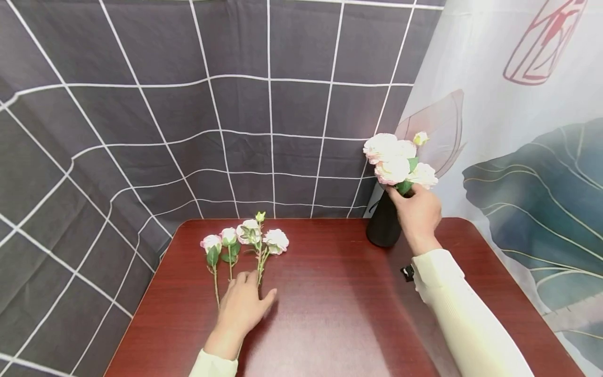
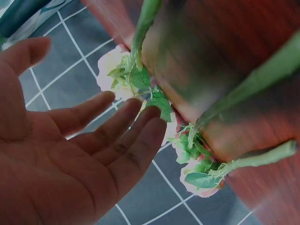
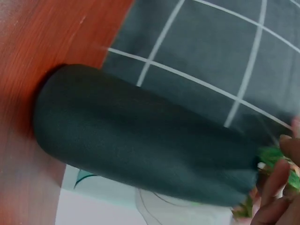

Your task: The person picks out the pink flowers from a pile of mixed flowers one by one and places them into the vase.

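My left hand (image 1: 241, 306) is over the stems of artificial pink-white flowers lying on the table. Its fingers are extended, with nothing in its grasp in the left wrist view. Two single flowers (image 1: 211, 243) lie to the left of a branched flower spray (image 1: 275, 241) with a small yellow-green bud. At the right, a black vase (image 1: 382, 225) stands upright, with several pale pink blooms (image 1: 392, 170) above its mouth. My right hand (image 1: 420, 213) pinches a flower at the vase mouth, close under the blooms. Its fingers partly hide the stem and green leaves (image 3: 271, 154).
The reddish-brown wooden table (image 1: 320, 293) meets a dark grid-patterned cloth (image 1: 301, 110) at its back edge. A pale curtain (image 1: 471, 68) with leaf prints hangs at the right. A small black object (image 1: 407, 273) shows beside the right sleeve.
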{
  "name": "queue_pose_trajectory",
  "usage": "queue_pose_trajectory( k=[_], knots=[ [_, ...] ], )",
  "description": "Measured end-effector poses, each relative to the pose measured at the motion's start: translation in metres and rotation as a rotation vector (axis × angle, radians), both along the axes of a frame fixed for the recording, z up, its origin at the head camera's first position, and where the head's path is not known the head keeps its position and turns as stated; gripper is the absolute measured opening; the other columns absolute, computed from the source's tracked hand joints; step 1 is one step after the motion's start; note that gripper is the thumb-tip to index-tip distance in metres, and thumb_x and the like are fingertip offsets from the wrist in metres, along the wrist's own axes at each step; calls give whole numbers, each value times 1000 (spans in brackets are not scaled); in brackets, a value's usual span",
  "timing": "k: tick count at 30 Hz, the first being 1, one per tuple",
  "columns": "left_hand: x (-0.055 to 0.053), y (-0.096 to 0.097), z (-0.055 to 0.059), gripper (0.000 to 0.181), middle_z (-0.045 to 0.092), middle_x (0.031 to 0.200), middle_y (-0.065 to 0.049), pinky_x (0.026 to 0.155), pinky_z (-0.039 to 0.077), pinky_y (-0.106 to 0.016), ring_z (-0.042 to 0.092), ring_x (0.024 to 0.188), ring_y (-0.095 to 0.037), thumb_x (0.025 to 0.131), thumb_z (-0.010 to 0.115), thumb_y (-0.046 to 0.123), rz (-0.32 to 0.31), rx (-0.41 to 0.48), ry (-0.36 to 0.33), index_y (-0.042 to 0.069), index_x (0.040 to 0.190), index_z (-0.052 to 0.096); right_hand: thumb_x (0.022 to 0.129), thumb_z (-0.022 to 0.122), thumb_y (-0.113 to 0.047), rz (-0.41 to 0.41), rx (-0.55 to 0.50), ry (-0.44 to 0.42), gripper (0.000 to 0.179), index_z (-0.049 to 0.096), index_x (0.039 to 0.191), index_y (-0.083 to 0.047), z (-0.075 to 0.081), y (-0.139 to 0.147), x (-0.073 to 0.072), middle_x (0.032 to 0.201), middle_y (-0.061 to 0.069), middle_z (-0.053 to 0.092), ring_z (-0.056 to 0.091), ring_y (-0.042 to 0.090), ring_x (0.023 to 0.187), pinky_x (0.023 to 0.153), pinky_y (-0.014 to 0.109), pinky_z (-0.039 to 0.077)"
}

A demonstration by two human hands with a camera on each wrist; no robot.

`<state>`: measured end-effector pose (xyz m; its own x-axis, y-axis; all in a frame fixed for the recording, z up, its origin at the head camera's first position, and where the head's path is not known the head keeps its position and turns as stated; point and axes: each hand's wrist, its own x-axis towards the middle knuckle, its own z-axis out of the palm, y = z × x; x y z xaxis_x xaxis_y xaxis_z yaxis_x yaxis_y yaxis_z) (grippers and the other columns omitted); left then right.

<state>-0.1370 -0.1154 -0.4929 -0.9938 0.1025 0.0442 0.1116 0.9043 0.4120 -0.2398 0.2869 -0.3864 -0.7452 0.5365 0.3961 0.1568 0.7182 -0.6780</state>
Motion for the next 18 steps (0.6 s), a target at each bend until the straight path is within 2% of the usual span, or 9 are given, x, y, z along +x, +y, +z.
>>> queue_pose_trajectory(
  k=[2,4,6,8,10,13,18],
  knots=[
    [-1,-3,1,68,74,134,-30,108,62,-64,72,127,-52,99,82,43,17,-22,5,-8,142,69,99,81,-57,-43,-45,46,45,87,117,-17,0,-4,13,115,10,88,78,36,109,79,49,50],
    [-2,-5,1,61,77,122,-28,100,64,-64,76,117,-50,98,84,39,29,-26,7,-10,133,72,99,82,-55,-78,-93,115,42,87,123,-20,-3,-9,28,120,5,88,78,17,99,79,37,48],
    [-5,-7,0,53,77,109,-25,91,65,-63,78,106,-48,97,85,36,37,-27,-2,-9,122,74,100,83,-47,-79,-124,180,34,88,117,-18,-10,-16,41,112,7,89,70,-2,83,76,25,43],
    [-7,-9,-1,47,77,100,-23,83,65,-62,79,97,-47,97,86,35,49,-30,-15,-7,113,75,100,82,-36,-42,-128,191,23,88,108,-15,-20,-27,56,99,10,86,57,-12,72,70,17,40],
    [-9,-11,-1,43,78,97,-23,80,65,-62,79,94,-48,97,86,34,64,-38,-35,-6,107,75,99,79,-27,29,-123,148,16,88,102,-15,-33,-40,69,89,9,82,53,-15,69,68,13,41],
    [-12,-13,-1,38,79,95,-23,77,65,-61,80,92,-48,98,86,33,83,-40,-64,-3,100,74,97,77,-20,154,-136,22,10,86,97,-17,-52,-61,90,80,2,75,55,-3,67,64,17,43],
    [-25,2,-2,34,79,88,-21,73,65,-58,80,86,-45,101,83,31,76,-23,-92,6,83,69,99,76,-19,296,-202,-185,8,84,98,-17,-73,-76,116,78,-4,72,59,4,66,66,22,47]
  ],
)
